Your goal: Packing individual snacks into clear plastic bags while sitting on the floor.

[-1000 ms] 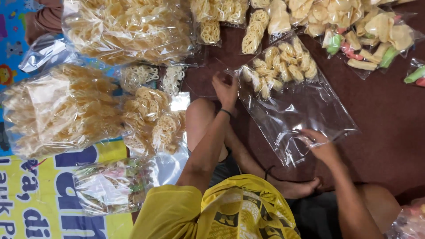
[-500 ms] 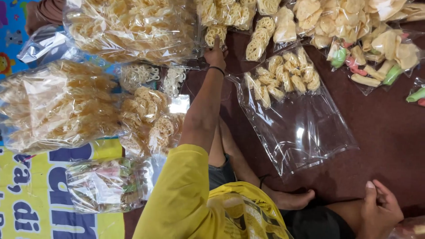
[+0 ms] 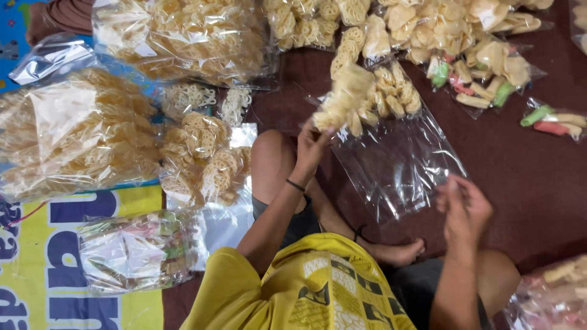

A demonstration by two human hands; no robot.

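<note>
Two big bags of pale lattice crackers lie at left on a yellow-and-blue banner. Nearer sits a smaller bag of mixed coloured crackers (sealed), and loose coloured stick crackers lie far right on the maroon floor.

A home packing spot: bagged crackers crowd a floor mat.

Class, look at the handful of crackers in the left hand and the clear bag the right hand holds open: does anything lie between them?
Nothing visible does. The left hand lifts a stack of pale crackers directly over the clear bag, whose lower edge the right hand pinches. Only crackers already inside the bag lie beside the stack.
</note>
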